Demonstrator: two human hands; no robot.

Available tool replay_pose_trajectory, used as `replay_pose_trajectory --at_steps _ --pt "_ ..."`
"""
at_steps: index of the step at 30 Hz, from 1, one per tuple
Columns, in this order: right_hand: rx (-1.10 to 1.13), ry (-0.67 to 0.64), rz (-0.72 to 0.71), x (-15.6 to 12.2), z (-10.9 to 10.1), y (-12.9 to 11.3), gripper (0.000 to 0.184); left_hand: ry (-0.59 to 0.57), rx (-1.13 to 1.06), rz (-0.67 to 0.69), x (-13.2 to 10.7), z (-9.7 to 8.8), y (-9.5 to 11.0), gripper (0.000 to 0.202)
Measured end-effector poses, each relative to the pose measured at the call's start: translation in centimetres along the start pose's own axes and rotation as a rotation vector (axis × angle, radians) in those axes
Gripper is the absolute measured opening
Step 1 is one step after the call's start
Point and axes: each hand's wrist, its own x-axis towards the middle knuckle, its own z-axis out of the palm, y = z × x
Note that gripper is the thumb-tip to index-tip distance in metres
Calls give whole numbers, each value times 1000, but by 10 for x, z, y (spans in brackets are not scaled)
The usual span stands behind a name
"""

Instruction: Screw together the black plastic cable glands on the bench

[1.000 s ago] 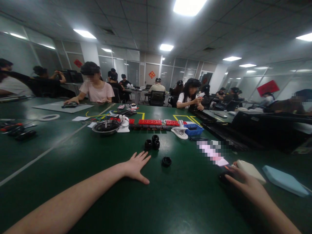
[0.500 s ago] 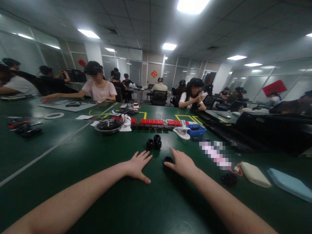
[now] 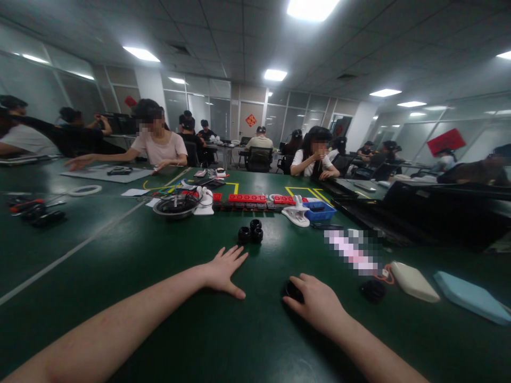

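At lower right we see a cream case near a light-blue case; right of centre, a blue bin beside a white clip; at upper left, a person in pink.

The right hand has left the black piece, now uncovered to its right, and has its thumb and fingers around the black cap, shifted nearer the wearer and farther from the left hand. Beyond the right hand, a co-worker has raised one palm faceward.
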Motion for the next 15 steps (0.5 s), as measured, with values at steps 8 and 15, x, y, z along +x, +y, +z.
replay_pose_trajectory --at_steps 8,15 --pt "152 -36 316 -83 9 55 51 -11 19 -12 -2 -4 6 109" --pt "201 161 550 -122 10 143 48 -8 12 -1 -2 -2 2 105"
